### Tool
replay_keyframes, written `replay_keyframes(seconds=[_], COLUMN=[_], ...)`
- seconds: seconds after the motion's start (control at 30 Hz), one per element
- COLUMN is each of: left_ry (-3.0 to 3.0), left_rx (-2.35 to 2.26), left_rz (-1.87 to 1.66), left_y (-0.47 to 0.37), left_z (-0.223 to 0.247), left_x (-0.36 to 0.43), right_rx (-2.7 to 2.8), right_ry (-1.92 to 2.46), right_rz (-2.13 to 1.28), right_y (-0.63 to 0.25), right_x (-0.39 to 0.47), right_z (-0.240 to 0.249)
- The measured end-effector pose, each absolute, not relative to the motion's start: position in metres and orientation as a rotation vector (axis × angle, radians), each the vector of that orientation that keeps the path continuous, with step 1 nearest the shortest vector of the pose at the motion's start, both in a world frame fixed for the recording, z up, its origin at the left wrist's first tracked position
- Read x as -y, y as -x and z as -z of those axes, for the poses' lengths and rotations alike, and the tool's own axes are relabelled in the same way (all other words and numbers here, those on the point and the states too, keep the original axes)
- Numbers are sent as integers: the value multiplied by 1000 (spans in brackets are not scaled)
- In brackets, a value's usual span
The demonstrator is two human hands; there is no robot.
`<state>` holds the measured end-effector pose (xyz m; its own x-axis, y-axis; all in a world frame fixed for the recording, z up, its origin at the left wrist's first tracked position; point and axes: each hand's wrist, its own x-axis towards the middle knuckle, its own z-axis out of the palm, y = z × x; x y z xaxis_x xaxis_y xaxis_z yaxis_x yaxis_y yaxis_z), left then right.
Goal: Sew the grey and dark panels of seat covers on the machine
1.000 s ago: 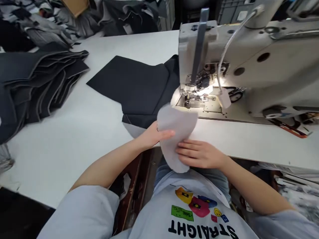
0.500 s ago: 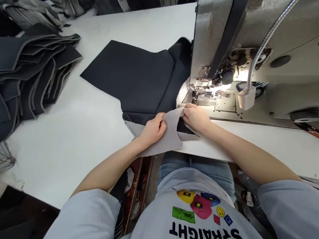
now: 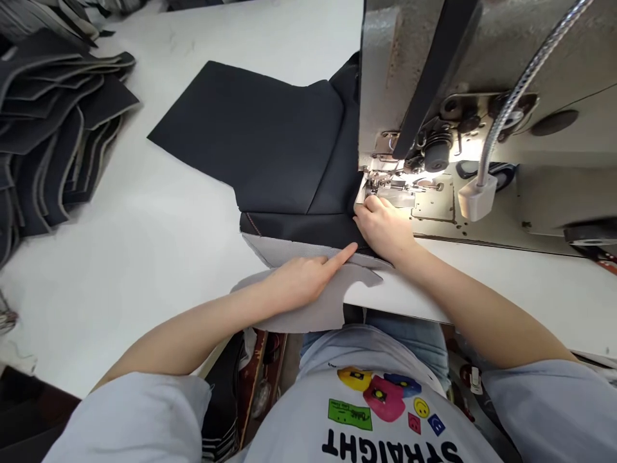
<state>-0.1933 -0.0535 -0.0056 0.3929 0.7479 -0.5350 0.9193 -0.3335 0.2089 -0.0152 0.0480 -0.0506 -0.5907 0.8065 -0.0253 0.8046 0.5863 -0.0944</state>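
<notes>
A black padded fabric panel (image 3: 270, 141) lies spread on the table, its right side running under the sewing machine (image 3: 400, 83). Along its near edge is a band with a short line of reddish stitching. My right hand (image 3: 384, 226) is closed on the edge of this panel, just in front of the presser foot (image 3: 373, 184). My left hand (image 3: 303, 278) rests on the grey backing along the near edge, index finger stretched toward the right hand. Under it, a loose grey fabric flap (image 3: 332, 308) hangs over the table edge.
A stack of cut dark fabric pieces (image 3: 53, 135) lies on the left of the white table (image 3: 159, 276). A lamp on a flexible metal neck (image 3: 511, 103) hangs right of the needle area. Below the table edge are more dark pieces (image 3: 222, 399).
The grey flap has been let go by both hands and folded down toward me. My left hand has flattened with its index finger out. My right hand has moved slightly nearer the presser foot.
</notes>
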Motion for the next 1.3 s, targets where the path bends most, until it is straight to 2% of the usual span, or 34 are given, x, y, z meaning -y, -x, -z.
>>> replay_keyframes(seconds=[0.17,0.3,0.37,0.47,0.63,0.8,1.0,1.3], left_ry=[-2024,-2194,-2465,-2750,-2829,-2851,-2758,-2765], left_rx=[-1738,-2057,-1933,-1644,-1461,-1348,-1448,-1430], left_rz=[136,201,249,144,81,87,231,109], left_y=[203,208,211,218,226,224,216,215], left_z=[-6,8,23,40,47,44,41,45], left_x=[43,32,29,27,22,17,11,16], right_rx=[2691,2638,2627,2608,2636,2536,2338,2346], right_ry=[1492,1596,1607,1605,1511,1518,1475,1378], right_rz=[-241,-315,-314,-295,-303,-481,-728,-717], right_y=[12,16,17,16,13,12,14,13], right_x=[-48,-48,-48,-47,-47,-52,-59,-58], right_z=[51,45,43,43,47,54,59,61])
